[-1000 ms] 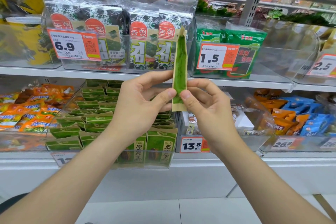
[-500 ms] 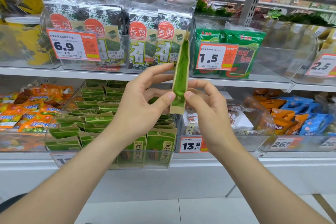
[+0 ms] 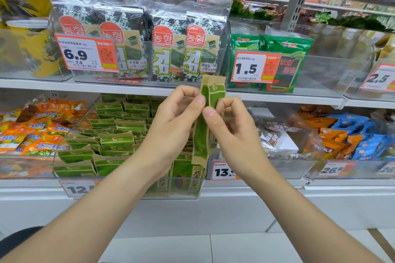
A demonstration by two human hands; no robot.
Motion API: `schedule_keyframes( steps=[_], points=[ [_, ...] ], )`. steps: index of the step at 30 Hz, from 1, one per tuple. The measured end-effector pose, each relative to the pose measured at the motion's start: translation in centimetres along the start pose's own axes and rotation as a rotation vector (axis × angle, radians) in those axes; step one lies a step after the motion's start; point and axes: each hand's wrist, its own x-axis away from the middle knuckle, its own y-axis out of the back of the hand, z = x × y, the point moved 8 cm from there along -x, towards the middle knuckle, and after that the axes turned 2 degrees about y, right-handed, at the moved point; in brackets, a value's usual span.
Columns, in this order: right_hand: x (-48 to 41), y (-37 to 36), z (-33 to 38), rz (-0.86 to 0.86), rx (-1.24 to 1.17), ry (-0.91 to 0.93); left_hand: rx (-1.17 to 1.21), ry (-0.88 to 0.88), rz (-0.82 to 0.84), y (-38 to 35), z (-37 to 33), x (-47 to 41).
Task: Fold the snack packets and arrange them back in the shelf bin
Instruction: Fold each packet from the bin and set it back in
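A narrow green and tan snack packet [image 3: 202, 134] stands upright in front of the lower shelf, its top part bent over to the right. My left hand [image 3: 173, 121] pinches it near the bend between thumb and curled fingers. From the right, my right hand [image 3: 230, 128] pinches the same spot with its thumb in front. Behind my hands a clear shelf bin [image 3: 128, 186] holds several matching green packets [image 3: 115, 141], lying in rows and standing at the front.
Orange snack packs [image 3: 27, 130] fill the bin to the left. A clear bin with wrapped snacks [image 3: 277, 136] sits to the right, then orange and blue packs [image 3: 352, 134]. Seaweed bags [image 3: 171, 49] and price tags line the upper shelf. White floor lies below.
The packet has dropped lower and its top is now bent over to the right. Both hands moved up the packet to the fold, fingers more curled.
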Motion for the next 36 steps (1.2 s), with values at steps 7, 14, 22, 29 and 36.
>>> schedule_keyframes(
  steps=[7,14,22,29,36],
  points=[
    [0.7,0.4,1.0,-0.087,0.188,0.084,0.141,0.115,0.054,-0.2,0.8,0.1],
    [0.4,0.6,0.4,-0.098,0.177,0.032,0.150,0.130,0.042,-0.1,1.2,0.2],
    [-0.3,0.5,-0.5,-0.037,-0.024,-0.044,0.146,0.136,0.016,0.2,1.5,0.0],
    [-0.9,2.0,-0.2,0.006,-0.056,-0.005,0.121,0.085,-0.030,0.8,0.6,0.0],
    [-0.9,2.6,-0.5,-0.056,0.023,0.008,-0.253,-0.058,0.105,-0.4,-0.1,0.4]
  ],
)
